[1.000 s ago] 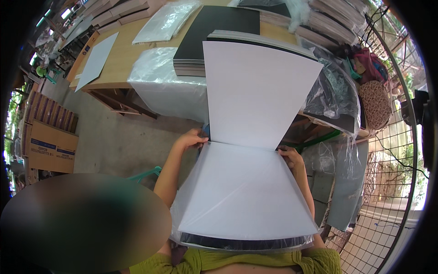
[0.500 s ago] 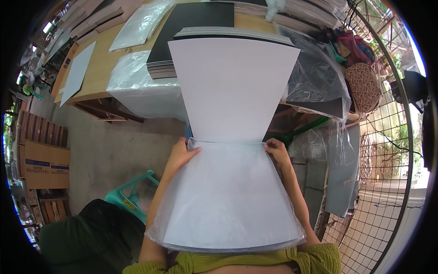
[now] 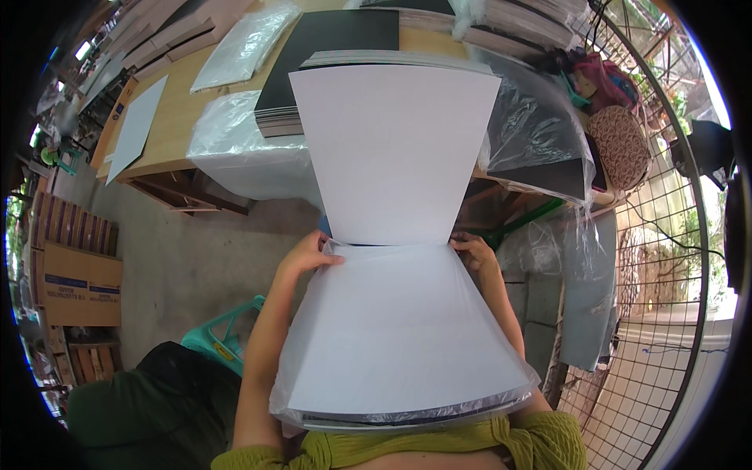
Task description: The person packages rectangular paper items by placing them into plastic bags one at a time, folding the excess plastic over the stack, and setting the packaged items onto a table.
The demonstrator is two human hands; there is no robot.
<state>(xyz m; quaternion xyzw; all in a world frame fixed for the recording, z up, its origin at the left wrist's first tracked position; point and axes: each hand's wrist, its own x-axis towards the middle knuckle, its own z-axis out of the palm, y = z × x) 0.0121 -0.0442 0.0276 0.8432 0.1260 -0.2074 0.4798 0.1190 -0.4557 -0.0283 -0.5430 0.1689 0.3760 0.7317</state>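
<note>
Gripping the open mouth of a clear plastic bag (image 3: 407, 337) at its far edge, the person's left hand (image 3: 307, 252) had its fingers curled together over the bag's left corner, thumb side pressed onto the film. The right hand (image 3: 474, 252) pinched the opposite corner, fingers bent and closed on the plastic just beside the sheet's edge. A stack of white boards (image 3: 395, 149), dark along its edges, ran from the wooden table (image 3: 168, 129) down toward the person's lap; its near half lay inside the bag, while the far half stood bare and rested on a pile of black sheets (image 3: 333, 47) on the table. The bag's closed end lay against the person's olive-green top (image 3: 439, 446).

On the table's left lay a single pale sheet (image 3: 135, 125) and a flat packet wrapped in clear film (image 3: 243, 47). Loose clear plastic (image 3: 235, 149) draped over the table's front edge. To the right, a woven brown bag (image 3: 623, 145) sat near a wire mesh fence (image 3: 666, 313). A cardboard box (image 3: 78, 282) stood on the concrete floor at the left, and a teal plastic stool (image 3: 223, 337) showed beside the left forearm.
</note>
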